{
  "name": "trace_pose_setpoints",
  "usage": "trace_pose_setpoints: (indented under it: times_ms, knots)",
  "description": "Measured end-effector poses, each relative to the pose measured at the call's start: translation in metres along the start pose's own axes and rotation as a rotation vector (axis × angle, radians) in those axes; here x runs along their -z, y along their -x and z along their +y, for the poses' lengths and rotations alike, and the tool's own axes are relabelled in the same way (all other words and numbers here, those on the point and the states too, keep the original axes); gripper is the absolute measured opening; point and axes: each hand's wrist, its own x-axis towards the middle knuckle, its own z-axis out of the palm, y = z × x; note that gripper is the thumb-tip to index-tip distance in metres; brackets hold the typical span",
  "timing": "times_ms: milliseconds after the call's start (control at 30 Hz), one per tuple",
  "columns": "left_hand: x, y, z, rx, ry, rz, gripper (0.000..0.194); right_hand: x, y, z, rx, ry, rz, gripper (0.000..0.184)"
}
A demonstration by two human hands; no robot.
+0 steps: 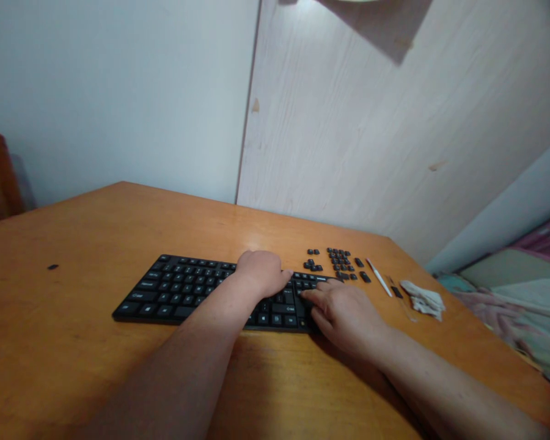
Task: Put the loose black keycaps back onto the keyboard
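Observation:
A black keyboard (151, 293) lies on the wooden table in front of me. My left hand (260, 273) rests over its far edge, right of the middle, with the thumb stretched to the right. The hand's other fingers bend over the edge and are mostly hidden; it is closed on the keyboard. My right hand (341, 305) is over the right end of the keyboard, its index fingertip touching the keys beside the main block. The fingers of this hand are bent inward, and whatever may be between them is hidden. Loose black keycaps (340, 259) lie in groups beyond the right end.
Right of the keycaps lie a white pen-like tool (379, 278), a small tool with a black handle (396, 291) and a crumpled white cloth (424, 299). A small black piece (52, 267) sits far left on the table (73, 330). A wall rises behind the table.

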Motion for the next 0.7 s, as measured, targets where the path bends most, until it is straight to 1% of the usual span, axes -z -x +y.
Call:
trace_pose_setpoints:
  times_ms: [200, 300, 400, 500, 600, 700]
  knots:
    - [-0.001, 0.0, -0.001, -0.013, -0.001, -0.004, 0.06, -0.002, 0.001, 0.004, 0.014, -0.015, 0.006, 0.032]
    - [0.0, 0.0, 0.0, -0.014, 0.002, -0.006, 0.062, 0.002, -0.005, 0.014, -0.005, -0.042, 0.046, 0.031]
    - [0.0, 0.0, 0.0, -0.005, -0.001, -0.005, 0.061, 0.006, -0.022, 0.035, -0.045, -0.067, 0.098, 0.029]
    - [0.001, 0.0, -0.001, -0.006, -0.005, -0.013, 0.061, 0.004, -0.046, 0.064, -0.151, -0.075, 0.129, 0.03]
    - [0.0, -0.001, -0.001, -0.015, -0.009, -0.009, 0.06, -0.003, -0.07, 0.092, -0.201, -0.058, 0.082, 0.031]
    - [-0.001, -0.001, -0.002, -0.029, -0.022, 0.008, 0.061, -0.01, -0.09, 0.109, -0.229, -0.034, 0.062, 0.031]
